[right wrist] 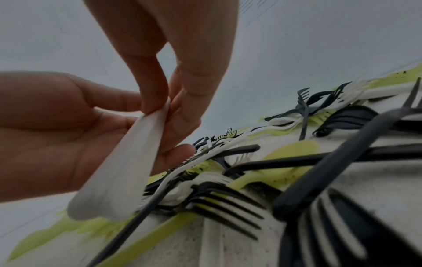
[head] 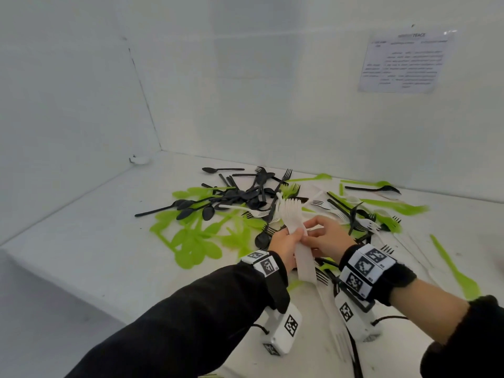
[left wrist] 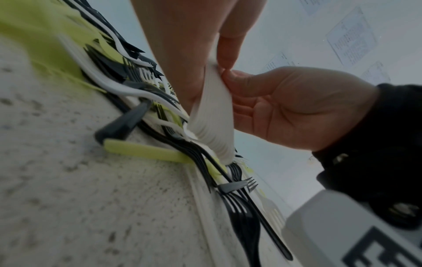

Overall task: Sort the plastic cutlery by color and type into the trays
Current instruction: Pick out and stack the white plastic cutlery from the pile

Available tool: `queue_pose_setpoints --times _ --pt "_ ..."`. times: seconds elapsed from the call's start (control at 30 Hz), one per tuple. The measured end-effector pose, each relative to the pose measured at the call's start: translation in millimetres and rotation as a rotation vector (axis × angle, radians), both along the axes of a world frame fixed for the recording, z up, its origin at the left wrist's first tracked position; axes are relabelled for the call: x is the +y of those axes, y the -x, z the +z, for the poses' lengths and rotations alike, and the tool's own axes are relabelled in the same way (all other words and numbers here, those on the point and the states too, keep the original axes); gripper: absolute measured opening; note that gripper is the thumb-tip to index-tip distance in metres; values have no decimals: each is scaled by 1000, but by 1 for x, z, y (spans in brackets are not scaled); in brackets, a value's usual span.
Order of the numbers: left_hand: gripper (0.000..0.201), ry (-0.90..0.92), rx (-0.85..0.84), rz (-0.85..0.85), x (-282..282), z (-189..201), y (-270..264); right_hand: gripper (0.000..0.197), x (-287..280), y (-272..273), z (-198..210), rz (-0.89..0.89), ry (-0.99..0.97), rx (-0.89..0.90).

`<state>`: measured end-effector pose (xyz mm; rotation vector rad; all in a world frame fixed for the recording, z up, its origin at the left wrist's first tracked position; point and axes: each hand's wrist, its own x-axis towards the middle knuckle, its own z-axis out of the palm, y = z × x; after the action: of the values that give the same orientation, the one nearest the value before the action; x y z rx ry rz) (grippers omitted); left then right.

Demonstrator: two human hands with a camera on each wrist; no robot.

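sorting looks barely begun: both hands, left hand (head: pixel 283 245) and right hand (head: pixel 326 236), pinch a nested stack of white plastic forks (head: pixel 296 236); beyond them a mixed black, green and white plastic cutlery pile (head: pixel 231 211) covers the white counter (head: pixel 81 241), no trays visible.

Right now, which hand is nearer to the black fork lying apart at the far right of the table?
Right. The right hand is on that side, nearer the black fork; the left hand is further left. Both hold the white fork stack.
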<state>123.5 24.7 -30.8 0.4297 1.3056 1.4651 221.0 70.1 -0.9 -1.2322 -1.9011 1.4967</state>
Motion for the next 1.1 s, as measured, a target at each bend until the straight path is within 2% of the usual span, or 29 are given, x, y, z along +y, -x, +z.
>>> queue_pose_setpoints --times 0.1,0.2,0.3,0.43,0.6,0.73,0.87,1.0,1.1 --pt "22 11 27 -13 -3 -3 4 21 -6 3 -2 13 -40 -43" --pt "30 56 40 22 -6 -7 7 21 -15 6 -5 32 -48 -59" --pt "31 78 41 68 -8 -7 9 26 -29 13 -4 25 -136 -106" --pt "32 90 27 25 -16 -8 12 29 -45 22 -2 -28 -219 -208" --pt "21 94 52 -85 -26 -10 9 37 -54 25 2 -73 -155 -291" --pt "27 91 45 -125 -29 -5 2 42 -62 14 5 -116 -160 -264" --pt "33 112 150 -105 -28 -4 -12 46 -69 -4 7 -126 -215 -287" --pt "18 96 158 -173 -27 2 -35 45 -70 -25 9 -184 -241 -322" --pt "21 76 134 -241 -29 7 -54 44 -66 -46 13 -185 -241 -369"
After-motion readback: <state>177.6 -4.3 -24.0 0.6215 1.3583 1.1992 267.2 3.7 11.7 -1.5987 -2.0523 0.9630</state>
